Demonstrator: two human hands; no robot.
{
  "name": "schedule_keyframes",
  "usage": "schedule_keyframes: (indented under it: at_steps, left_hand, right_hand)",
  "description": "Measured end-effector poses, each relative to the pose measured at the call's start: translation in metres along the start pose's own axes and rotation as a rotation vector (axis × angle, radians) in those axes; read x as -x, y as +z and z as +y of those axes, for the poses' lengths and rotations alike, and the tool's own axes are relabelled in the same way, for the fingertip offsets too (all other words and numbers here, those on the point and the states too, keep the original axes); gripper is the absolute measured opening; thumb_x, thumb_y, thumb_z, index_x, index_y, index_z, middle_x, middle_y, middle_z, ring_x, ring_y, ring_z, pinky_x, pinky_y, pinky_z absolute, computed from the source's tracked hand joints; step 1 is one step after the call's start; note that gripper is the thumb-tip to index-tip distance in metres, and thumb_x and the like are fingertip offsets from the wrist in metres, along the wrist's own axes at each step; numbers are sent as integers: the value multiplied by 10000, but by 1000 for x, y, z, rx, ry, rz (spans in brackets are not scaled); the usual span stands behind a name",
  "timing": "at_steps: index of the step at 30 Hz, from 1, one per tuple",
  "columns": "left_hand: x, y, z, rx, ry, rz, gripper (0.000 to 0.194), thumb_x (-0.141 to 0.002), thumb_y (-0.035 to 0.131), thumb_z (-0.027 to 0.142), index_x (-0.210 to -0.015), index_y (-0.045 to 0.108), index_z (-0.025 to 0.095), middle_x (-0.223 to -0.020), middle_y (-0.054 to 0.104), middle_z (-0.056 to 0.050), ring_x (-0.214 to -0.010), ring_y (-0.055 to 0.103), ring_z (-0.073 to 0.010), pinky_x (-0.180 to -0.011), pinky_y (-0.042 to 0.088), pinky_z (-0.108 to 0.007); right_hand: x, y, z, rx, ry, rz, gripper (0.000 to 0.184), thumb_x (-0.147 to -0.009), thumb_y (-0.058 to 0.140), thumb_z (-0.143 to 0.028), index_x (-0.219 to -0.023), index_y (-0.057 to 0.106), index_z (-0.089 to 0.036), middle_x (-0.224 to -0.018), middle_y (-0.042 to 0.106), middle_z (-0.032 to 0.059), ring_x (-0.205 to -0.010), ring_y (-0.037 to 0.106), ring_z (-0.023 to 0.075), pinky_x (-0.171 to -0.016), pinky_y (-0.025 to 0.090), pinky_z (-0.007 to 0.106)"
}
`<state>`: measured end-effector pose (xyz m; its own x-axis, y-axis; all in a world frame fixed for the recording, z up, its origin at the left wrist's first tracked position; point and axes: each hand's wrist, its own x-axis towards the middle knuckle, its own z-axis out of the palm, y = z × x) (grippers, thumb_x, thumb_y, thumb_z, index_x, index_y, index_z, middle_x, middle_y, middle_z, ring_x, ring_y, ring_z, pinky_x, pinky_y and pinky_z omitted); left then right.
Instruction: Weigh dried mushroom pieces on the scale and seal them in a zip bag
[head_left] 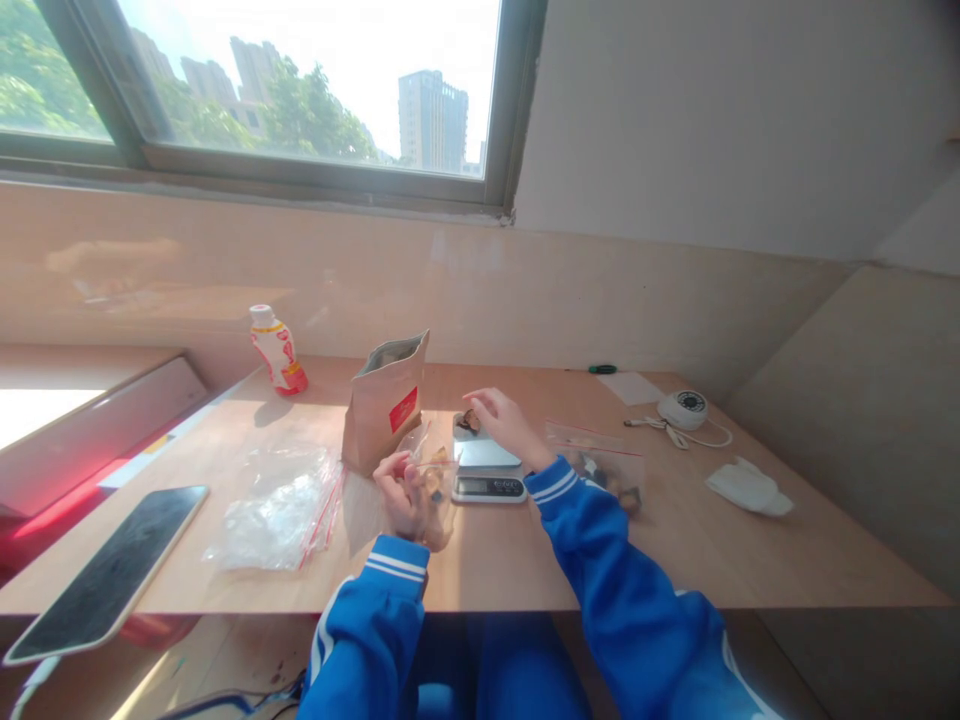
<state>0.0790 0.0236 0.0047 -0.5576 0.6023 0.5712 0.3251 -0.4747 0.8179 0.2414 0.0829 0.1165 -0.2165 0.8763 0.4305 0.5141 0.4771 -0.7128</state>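
Note:
My left hand (403, 497) is closed around a small clear zip bag (433, 470) with brown pieces inside, held just left of a small digital scale (487, 470). Over the far end of the scale's platform, my right hand (504, 420) has its fingers curled down onto some dark brown pieces (469, 420). A tan paper pouch (386, 405) with a red label stands open behind my left hand. Both arms wear blue sleeves with white stripes.
A pile of clear zip bags (279, 505) lies to the left, and a filled zip bag (607, 468) to the right of the scale. A drink bottle (276, 350), a phone (112, 570), a white round device with cable (684, 408) and a white cloth (746, 487) sit on the wooden table (525, 560).

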Motion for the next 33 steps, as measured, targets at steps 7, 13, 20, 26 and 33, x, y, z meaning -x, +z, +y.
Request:
schedule_keyframes:
  at_steps: [7,13,20,26,33]
  left_hand:
    - [-13,-1,10,-195,90,-43,219,-905,427,338,-901,581,184,-862,612,-71,-838,592,-195,-780,475,-370]
    - [-19,0,14,-381,136,-249,283,-876,454,337,-1060,627,210,-1023,577,-118,-1025,534,-276,-911,397,-497]
    - [-13,4,16,-548,209,-493,208,-819,552,361,-710,647,211,-982,547,-80,-836,555,-205,-778,425,-358]
    - [-14,3,11,-492,301,-426,264,-843,545,371,-633,597,219,-846,604,-49,-761,492,-194,-735,376,-332]
    - [-11,-5,9,-377,302,-120,358,-885,456,413,-601,545,214,-671,542,-32,-684,448,-187,-679,330,-352]
  right_hand:
    - [-6,32,63,331,38,-150,260,-836,503,-139,-1072,612,-134,-1101,640,121,-1051,547,224,-939,380,370]
    - [-1,37,69,385,56,-99,296,-753,596,-181,-1048,593,-161,-1066,631,100,-1019,530,241,-901,381,380]
    - [2,27,70,200,58,19,298,-712,609,-166,-1007,570,-164,-1015,611,85,-982,556,222,-871,430,375]
    - [8,15,63,36,102,106,321,-709,609,-203,-1026,563,-180,-1028,611,70,-917,584,184,-798,478,334]
    - [18,15,28,-76,90,43,331,-733,624,-234,-1054,574,-173,-1060,598,61,-733,574,128,-696,492,291]
